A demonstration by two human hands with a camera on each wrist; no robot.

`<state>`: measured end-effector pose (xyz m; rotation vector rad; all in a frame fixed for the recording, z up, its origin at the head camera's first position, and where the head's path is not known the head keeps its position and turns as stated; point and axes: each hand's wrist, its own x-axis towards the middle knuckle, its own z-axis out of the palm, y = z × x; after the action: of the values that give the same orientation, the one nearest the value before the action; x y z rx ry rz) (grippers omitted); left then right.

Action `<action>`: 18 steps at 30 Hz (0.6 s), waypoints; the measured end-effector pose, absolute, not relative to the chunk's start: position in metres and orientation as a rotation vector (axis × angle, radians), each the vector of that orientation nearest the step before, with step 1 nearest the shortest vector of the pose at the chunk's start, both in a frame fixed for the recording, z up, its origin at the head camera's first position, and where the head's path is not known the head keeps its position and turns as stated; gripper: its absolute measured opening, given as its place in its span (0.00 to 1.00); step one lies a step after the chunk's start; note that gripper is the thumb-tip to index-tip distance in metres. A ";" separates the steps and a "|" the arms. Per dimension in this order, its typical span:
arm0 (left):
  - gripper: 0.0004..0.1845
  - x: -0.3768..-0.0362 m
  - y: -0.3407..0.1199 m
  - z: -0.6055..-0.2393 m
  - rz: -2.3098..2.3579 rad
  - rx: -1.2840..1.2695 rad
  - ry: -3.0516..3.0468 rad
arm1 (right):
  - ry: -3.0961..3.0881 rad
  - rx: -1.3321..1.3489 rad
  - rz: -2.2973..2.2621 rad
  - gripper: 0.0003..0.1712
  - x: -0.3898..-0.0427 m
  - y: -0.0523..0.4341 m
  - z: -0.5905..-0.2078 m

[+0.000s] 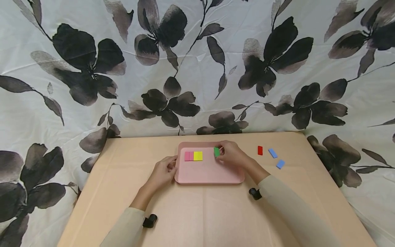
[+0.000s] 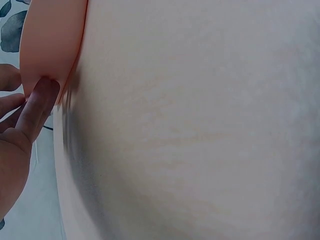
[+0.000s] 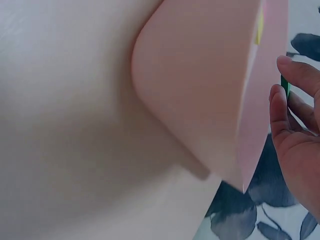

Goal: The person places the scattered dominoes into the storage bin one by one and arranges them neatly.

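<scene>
A pink tray (image 1: 210, 175) lies near the table's far edge. At its left end my left hand (image 1: 163, 172) grips the rim; in the left wrist view the thumb (image 2: 40, 102) lies against the tray's outer wall. My right hand (image 1: 232, 154) is over the tray's right part and pinches a small green rectangular tile (image 1: 216, 151) between thumb and fingers. In the right wrist view only a sliver of the green tile (image 3: 285, 86) shows. Left of it in the tray, pink tiles (image 1: 189, 156) and a yellow block of tile (image 1: 198, 156) sit side by side, touching.
Right of the tray, one red tile (image 1: 260, 150) and two blue tiles (image 1: 273, 153) lie loose on the light wooden-coloured table (image 1: 197, 212). A white cloth with dark flowers (image 1: 216, 113) hangs behind the table. Each wrist wears a small black camera (image 1: 255, 193).
</scene>
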<state>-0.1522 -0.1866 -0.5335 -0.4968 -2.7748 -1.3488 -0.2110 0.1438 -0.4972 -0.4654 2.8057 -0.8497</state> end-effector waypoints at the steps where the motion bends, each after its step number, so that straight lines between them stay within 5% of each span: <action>1: 0.27 -0.153 -0.186 -0.534 -1.351 -0.499 -2.771 | 2.811 -0.481 -0.824 0.27 -0.213 0.141 -0.499; 18: 0.27 -0.155 -0.184 -0.535 -1.369 -0.489 -2.772 | 2.674 -0.445 -0.974 0.24 -0.229 0.108 -0.518</action>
<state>-0.1548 -0.1842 -0.5348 -0.4886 -2.7723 -1.3685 -0.2286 0.1076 -0.5177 -0.4453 2.6736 -0.9738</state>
